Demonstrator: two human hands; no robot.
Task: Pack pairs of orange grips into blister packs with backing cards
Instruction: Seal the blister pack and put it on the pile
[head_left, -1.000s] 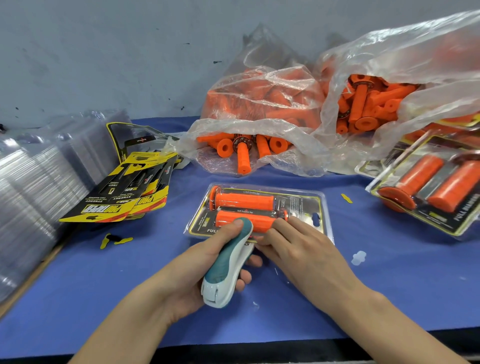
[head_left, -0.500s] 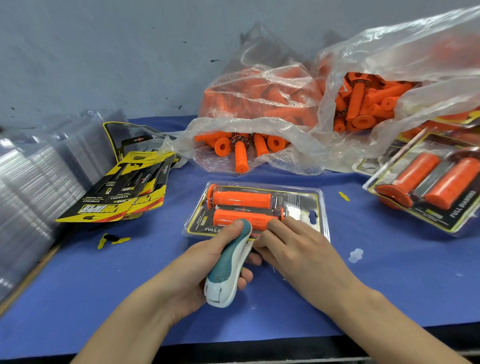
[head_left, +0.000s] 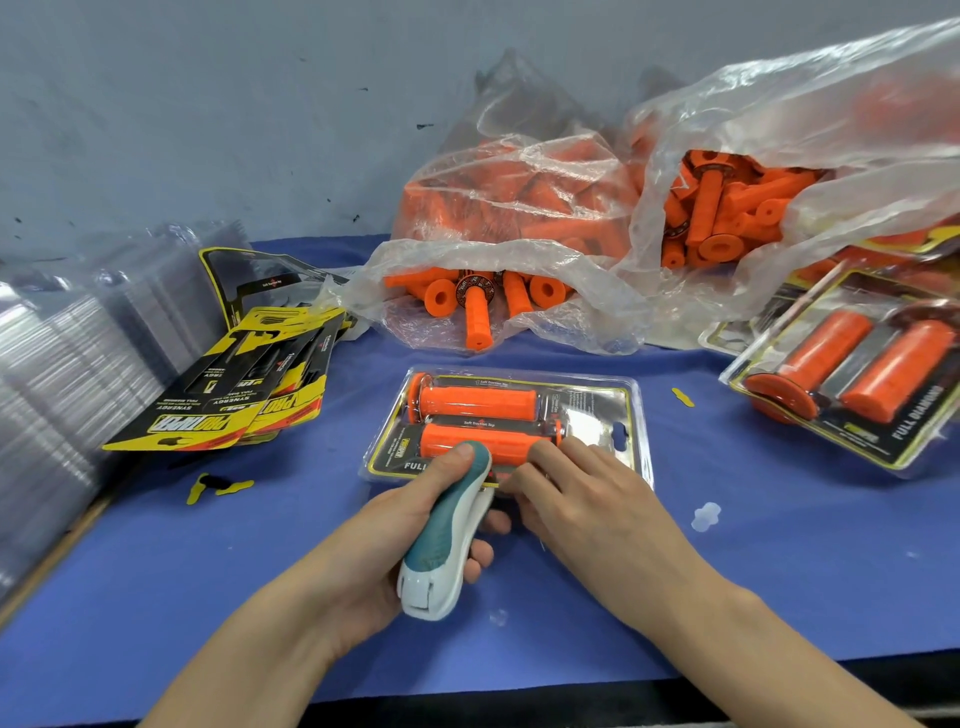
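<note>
Nearby, plastic bags (head_left: 519, 218), backing cards (head_left: 234, 395), stapler (head_left: 447, 535)

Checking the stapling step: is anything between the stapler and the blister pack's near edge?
Nothing visible does. The left hand grips the stapler, its nose at the near edge of the blister pack; the right hand presses the pack beside it.

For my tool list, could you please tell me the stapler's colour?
The stapler is teal on top, white beneath; head view shows it.
</note>
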